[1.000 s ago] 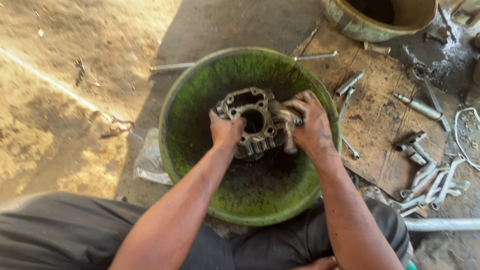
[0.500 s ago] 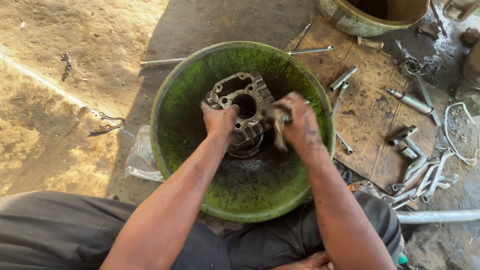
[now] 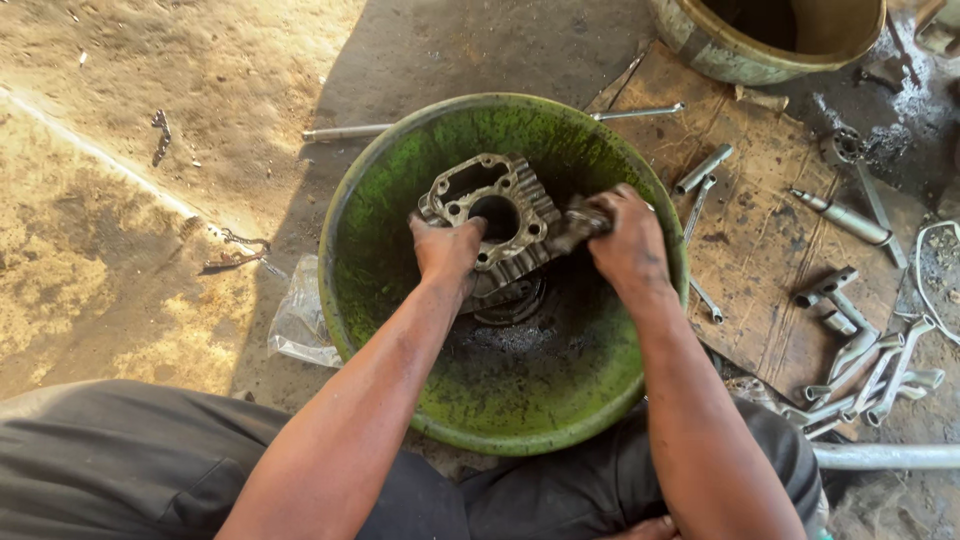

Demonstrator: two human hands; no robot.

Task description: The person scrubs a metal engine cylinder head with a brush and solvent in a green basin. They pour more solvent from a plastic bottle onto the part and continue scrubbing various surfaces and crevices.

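Both hands stay put: left hand [image 3: 447, 250] grips engine cylinder [image 3: 492, 215], right hand [image 3: 625, 245] clutches brush [image 3: 578, 222]

left hand [image 3: 447, 248] grips engine cylinder [image 3: 492, 218]; right hand [image 3: 625, 240] scrubs; green basin [image 3: 400, 180]

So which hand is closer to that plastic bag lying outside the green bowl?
The left hand. It grips the metal engine part on the side of the green bowl nearer the plastic bag. The right hand is over the bowl's far side, away from the bag.
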